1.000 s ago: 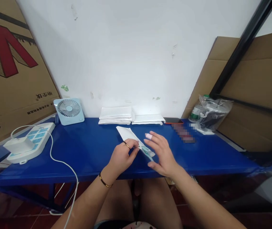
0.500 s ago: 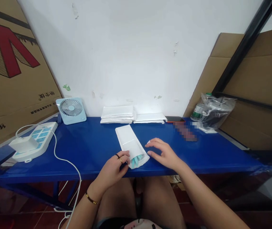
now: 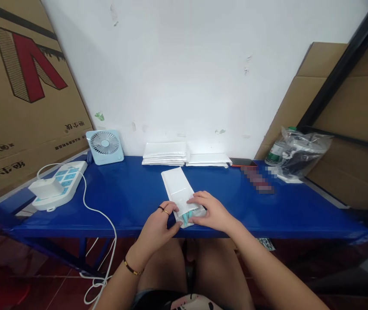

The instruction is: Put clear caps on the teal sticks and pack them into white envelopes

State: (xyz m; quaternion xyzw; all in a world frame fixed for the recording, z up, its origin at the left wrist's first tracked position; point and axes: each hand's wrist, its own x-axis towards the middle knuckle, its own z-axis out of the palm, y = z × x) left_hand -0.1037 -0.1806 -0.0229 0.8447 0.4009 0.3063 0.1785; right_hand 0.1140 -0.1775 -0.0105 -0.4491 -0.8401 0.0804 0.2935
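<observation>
A white padded envelope (image 3: 178,185) lies aslant on the blue table, its open end toward me. Light-blue items (image 3: 186,216) show in its mouth; what they are is too small to tell. My left hand (image 3: 160,224), with rings and a bracelet at the wrist, grips the left edge of the mouth between fingers and thumb. On the other side, my right hand (image 3: 213,212) has its fingers and thumb on the right edge and flap of the envelope.
Stacked white envelopes (image 3: 164,153) and a flatter pile (image 3: 208,159) stand by the wall, beside a phone (image 3: 244,162). Left are a fan (image 3: 105,147) and a power strip (image 3: 70,183) with a trailing cable. A bottle (image 3: 275,153) and plastic-wrapped item (image 3: 307,157) are right.
My right hand has moved left and down onto the envelope's right edge. My left hand still holds the left side. The whole view has shifted slightly.
</observation>
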